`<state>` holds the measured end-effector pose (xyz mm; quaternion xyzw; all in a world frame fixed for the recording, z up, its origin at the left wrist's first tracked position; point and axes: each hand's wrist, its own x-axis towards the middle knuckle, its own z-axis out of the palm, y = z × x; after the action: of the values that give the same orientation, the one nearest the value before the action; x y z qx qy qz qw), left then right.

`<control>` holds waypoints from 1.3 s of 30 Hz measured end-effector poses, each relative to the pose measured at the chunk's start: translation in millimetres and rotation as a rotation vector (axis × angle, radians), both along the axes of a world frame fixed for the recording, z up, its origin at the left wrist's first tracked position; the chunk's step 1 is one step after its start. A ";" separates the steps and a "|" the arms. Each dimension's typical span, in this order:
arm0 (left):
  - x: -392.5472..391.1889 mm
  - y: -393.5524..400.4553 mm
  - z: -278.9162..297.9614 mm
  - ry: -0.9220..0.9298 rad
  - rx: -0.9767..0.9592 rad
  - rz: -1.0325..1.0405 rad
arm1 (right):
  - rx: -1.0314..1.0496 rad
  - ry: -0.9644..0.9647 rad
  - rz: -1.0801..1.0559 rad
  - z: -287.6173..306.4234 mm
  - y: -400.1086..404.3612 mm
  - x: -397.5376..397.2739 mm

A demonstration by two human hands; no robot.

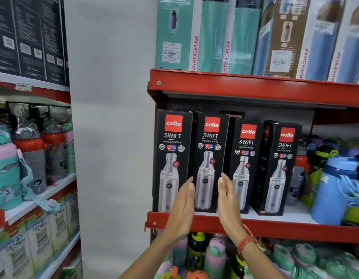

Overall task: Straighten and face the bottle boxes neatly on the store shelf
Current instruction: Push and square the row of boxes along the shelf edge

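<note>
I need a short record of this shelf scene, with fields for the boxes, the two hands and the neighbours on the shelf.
black boxes: four in a row on the middle shelf, upright, fronts facing out
second box: between both hands
fourth box: turned a little, its side panel shows
left hand: open, flat, at the second box's left edge
right hand: open, flat, at its right edge
contact: cannot tell
right neighbours: loose bottles, one blue bottle
shelf above: teal boxes
</note>
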<state>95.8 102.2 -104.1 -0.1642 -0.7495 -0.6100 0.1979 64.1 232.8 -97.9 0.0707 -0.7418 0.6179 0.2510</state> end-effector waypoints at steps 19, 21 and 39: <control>-2.6 26.2 -3.9 -0.262 0.029 0.064 | 0.286 -0.242 0.351 -2.3 63.3 16.1; -1.2 26.2 -2.6 -0.263 0.026 0.065 | 0.296 -0.225 0.337 -3.7 64.0 14.3; -28.8 139.4 -0.7 -0.226 -0.084 -0.046 | 0.170 -0.232 0.132 -10.6 119.7 -20.7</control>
<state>67.1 241.5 -104.8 -0.1199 -0.7880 -0.5969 0.0911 43.4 352.5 -108.6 0.0683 -0.8091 0.5722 0.1155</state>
